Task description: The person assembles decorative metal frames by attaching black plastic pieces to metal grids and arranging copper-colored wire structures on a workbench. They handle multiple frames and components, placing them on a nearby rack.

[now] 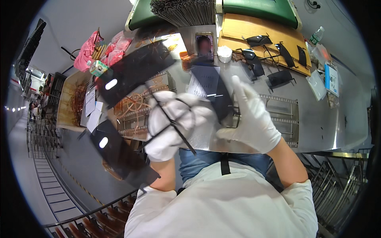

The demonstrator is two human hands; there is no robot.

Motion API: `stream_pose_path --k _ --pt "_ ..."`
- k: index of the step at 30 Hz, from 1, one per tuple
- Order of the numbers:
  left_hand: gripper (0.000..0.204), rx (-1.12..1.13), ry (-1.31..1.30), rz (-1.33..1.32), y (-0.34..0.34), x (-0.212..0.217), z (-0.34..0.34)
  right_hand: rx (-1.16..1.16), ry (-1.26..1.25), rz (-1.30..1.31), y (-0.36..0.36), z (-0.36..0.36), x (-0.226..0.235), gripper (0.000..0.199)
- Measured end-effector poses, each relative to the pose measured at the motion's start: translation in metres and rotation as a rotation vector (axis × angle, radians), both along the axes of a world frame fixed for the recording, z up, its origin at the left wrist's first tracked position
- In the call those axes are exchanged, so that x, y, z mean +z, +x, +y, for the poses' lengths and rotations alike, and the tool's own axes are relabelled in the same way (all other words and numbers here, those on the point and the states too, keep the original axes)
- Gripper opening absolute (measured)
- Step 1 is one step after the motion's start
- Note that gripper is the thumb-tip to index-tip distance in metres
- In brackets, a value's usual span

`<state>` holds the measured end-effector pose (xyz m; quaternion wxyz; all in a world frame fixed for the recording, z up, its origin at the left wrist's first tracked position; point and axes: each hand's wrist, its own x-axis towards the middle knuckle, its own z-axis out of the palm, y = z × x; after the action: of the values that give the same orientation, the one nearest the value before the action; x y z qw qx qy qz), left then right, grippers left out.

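left hand [160, 119], white-gloved: closed on a black wire frame [173, 123], thin crossed bars with a ring, held up in front of the body above the near edge of the metal table [321, 113]. exact finger contact blurred. three dark glossy panels stand out around this hand, apparently carried by the frame: top panel [139, 67] beyond it and to the left, lower panel [121, 152] nearer the body on its left, right panel [216, 93] on its right, toward the other hand. white glints on the first two.

right hand [254, 121], also gloved: open, grasping nothing, thumb and fingers spread, fingers pointing away from the body. just beside the right panel; cannot tell whether they touch.

beneath and right of the right hand: a wire rack [283, 119] flat on the table. a coppery wire piece [135, 105] to the left of the left hand.

beyond the right hand: dark folded piece [280, 78], then a tan board [234, 29] with more dark panels [283, 53] on it. well to its right, a blue-edged notebook [332, 81].

beyond the left hand, slightly right: written sheet [198, 88], partly behind the right panel; farther off, a phone [204, 44] and a small white container [224, 54], side by side.
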<state>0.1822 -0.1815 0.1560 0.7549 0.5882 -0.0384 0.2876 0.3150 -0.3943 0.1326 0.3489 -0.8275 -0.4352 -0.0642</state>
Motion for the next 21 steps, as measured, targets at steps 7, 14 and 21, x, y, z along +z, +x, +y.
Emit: stream_pose_path --k 7,14,21 --pt "0.045 -0.772 -0.603 0.090 -0.012 -0.033 0.023 0.474 0.198 1.426 -0.033 -0.002 0.049 0.081" --pt "0.082 -0.447 -0.422 -0.236 -0.038 0.001 0.050 -0.094 0.428 1.324 0.023 -0.073 -0.050 0.037" --pt "0.080 -0.399 -0.496 -0.218 -0.034 -0.003 0.038 -0.306 0.147 1.605 0.023 -0.039 -0.081 0.048"
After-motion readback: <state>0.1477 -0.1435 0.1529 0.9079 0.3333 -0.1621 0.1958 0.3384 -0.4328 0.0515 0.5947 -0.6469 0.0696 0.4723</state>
